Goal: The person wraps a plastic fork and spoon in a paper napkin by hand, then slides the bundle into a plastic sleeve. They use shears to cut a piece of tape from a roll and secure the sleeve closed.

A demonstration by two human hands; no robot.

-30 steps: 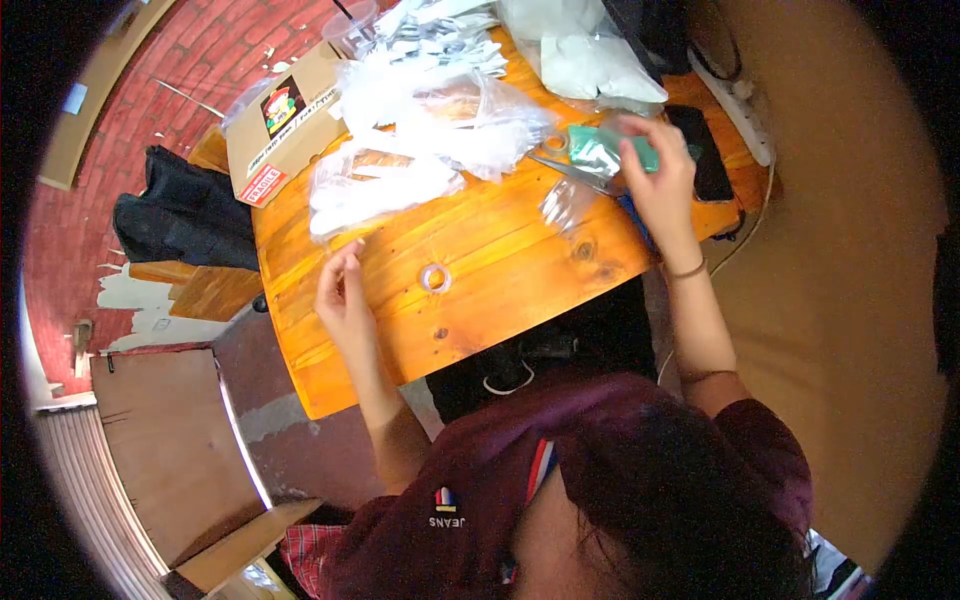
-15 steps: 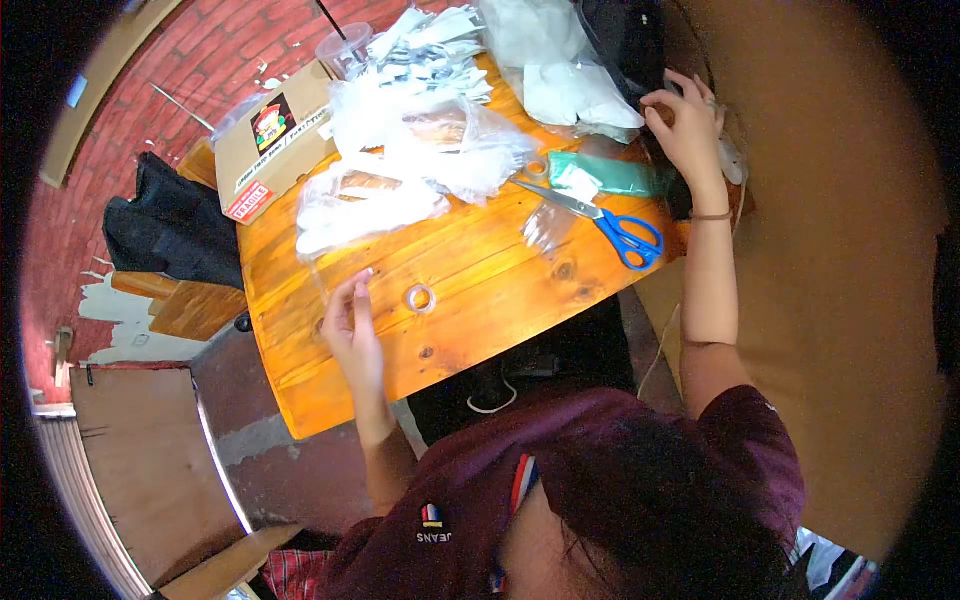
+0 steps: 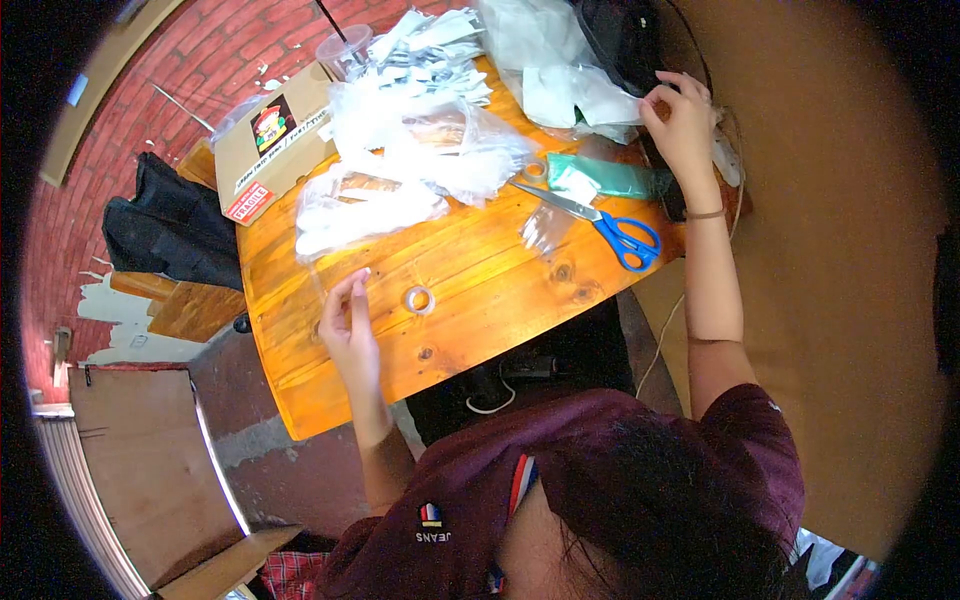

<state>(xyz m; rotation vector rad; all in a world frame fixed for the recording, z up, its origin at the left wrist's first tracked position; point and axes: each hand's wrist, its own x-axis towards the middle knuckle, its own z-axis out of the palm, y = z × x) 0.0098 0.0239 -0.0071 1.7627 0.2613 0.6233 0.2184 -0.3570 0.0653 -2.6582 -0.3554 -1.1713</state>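
My left hand [image 3: 350, 325] hovers over the near left part of the wooden table [image 3: 480, 300], thumb and fingers bent together; whatever they pinch, if anything, is too small to make out. Beside it lies a small roll of clear tape [image 3: 420, 299]. At the far right, my right hand [image 3: 683, 118] pinches the edge of a white packet [image 3: 590, 98], which lies among clear plastic bags by a black bag [image 3: 625, 45]. Blue-handled scissors [image 3: 625, 240] lie open below a green plastic packet [image 3: 610, 177]. A second tape roll [image 3: 535, 170] sits by the blade tips.
Crumpled clear bags [image 3: 430, 150] cover the table's middle. Behind them are a pile of white and grey packets [image 3: 430, 50] and a plastic cup [image 3: 343, 50] with a black straw. A cardboard box [image 3: 275, 140] stands at the left edge, near a dark cloth [image 3: 170, 220].
My right hand has shifted slightly down, and its fingers have come together at the white packet, whose edge has lifted a little. My left hand has barely moved.
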